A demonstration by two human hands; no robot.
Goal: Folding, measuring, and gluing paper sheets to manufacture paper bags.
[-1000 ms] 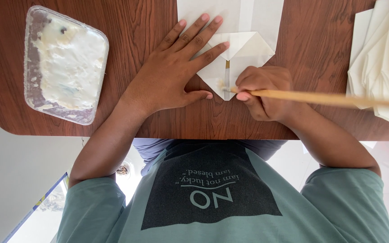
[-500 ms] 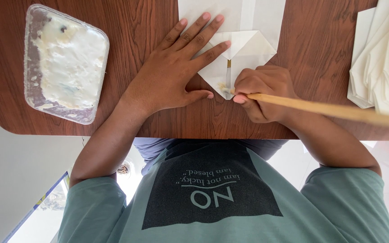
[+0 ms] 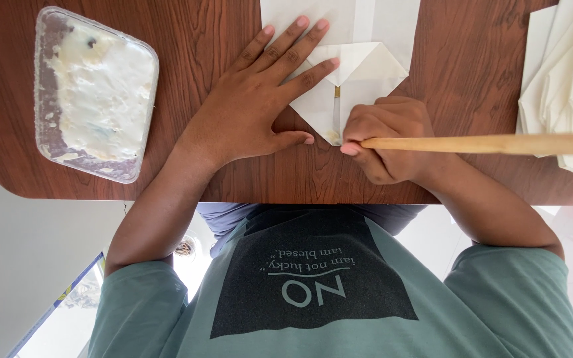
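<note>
Clear plastic is forming the one tray (image 3: pixel 61 79) that is lying farthest to the left on the dark wooden counter (image 3: pixel 187 40), well apart from the left hand (image 3: pixel 260 106); it is holding a smeared white paste. One left hand is lying palm down with its fingers spread, and its fingertips are pressing on the left half of a single folded white paper piece (image 3: pixel 359 73). That piece is sitting directly between the two hands, touching both, with a narrow open seam running down its middle towards its point. A flat white sheet (image 3: pixel 373 20) is lying beyond the fingertips, under the folded piece, and reaching the far edge of the view.

Just to the right, one right hand (image 3: pixel 386 139) is curling into a loose fist, its fingers pinching one long wooden stick (image 3: pixel 485 143) near its end. The held end is sitting at the lower point of the folded piece, where a dab of pale paste is showing, and the rest of the stick is stretching out sideways past the right hand to the right edge of the view. Farther right of that hand, well apart from it, one stack of folded white papers (image 3: pixel 565 86) is resting on the counter, partly passing behind the stick. How many papers the stack is holding cannot be told.
</note>
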